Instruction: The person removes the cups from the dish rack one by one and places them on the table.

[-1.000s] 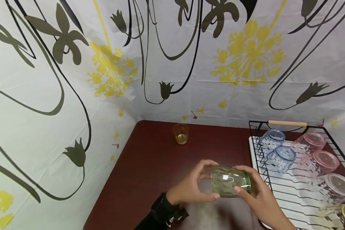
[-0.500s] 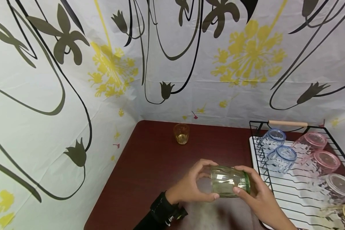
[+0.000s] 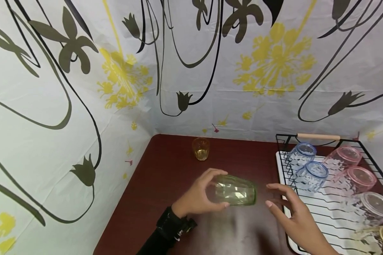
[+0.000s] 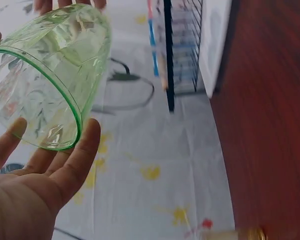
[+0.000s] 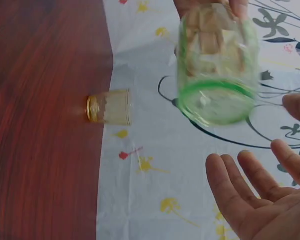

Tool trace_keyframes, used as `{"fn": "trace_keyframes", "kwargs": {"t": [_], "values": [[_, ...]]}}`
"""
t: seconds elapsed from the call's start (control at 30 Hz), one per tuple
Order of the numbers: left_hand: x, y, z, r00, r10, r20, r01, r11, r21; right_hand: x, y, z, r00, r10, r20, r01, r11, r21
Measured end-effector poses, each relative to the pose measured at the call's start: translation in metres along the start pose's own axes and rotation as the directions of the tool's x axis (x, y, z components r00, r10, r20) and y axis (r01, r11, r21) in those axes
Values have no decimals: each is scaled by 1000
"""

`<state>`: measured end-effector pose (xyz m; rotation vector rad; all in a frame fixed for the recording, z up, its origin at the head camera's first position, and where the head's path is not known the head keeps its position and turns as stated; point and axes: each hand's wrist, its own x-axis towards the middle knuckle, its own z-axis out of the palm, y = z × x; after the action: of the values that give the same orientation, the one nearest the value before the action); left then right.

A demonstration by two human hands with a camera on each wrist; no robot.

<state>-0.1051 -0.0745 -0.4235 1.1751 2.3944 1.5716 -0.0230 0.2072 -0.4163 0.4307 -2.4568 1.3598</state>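
A green-tinted drinking glass point(image 3: 235, 191) lies on its side in the air above the dark red table. My left hand point(image 3: 199, 196) grips it around the rim end, thumb below and fingers above. In the left wrist view the glass's green rim point(image 4: 55, 85) faces that hand's palm. My right hand point(image 3: 295, 216) is apart from the glass, to the right of its base, fingers spread and holding nothing. In the right wrist view the base of the glass point(image 5: 217, 102) points toward the right hand's fingertips point(image 5: 217, 162).
A yellow glass point(image 3: 200, 148) stands upright at the back of the table point(image 3: 166, 170). To the right is a black wire rack point(image 3: 319, 212) with a wooden handle over a white tray. It holds upside-down blue glasses point(image 3: 312, 175), pink glasses point(image 3: 359, 179), a clear one and a yellowish one.
My right hand has let go of the green glass and moved slightly right. The left hand has carried the glass leftward and a little up.
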Motion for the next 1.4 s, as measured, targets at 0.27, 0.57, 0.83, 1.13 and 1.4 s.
{"fn": "trace_keyframes", "kwargs": {"t": [0.27, 0.57, 0.83, 1.13, 1.4], "values": [[-3, -18, -31, 984, -178, 13, 174, 973, 152, 2, 6, -11, 998, -58, 4, 58, 989, -139], [5, -36, -55, 943, -331, 39, 300, 894, 333, -1, 16, -21, 996, -82, 36, 88, 969, -232], [17, -53, -65, 897, -440, 27, 371, 788, 492, -5, 27, -35, 996, 44, 73, -15, 935, -354], [36, -81, -65, 869, -494, 12, 398, 713, 577, -9, 35, -42, 997, 12, 71, 13, 938, -347], [45, -100, -63, 853, -521, -8, 412, 664, 624, -7, 39, -48, 996, 14, 86, 20, 925, -378]]}}
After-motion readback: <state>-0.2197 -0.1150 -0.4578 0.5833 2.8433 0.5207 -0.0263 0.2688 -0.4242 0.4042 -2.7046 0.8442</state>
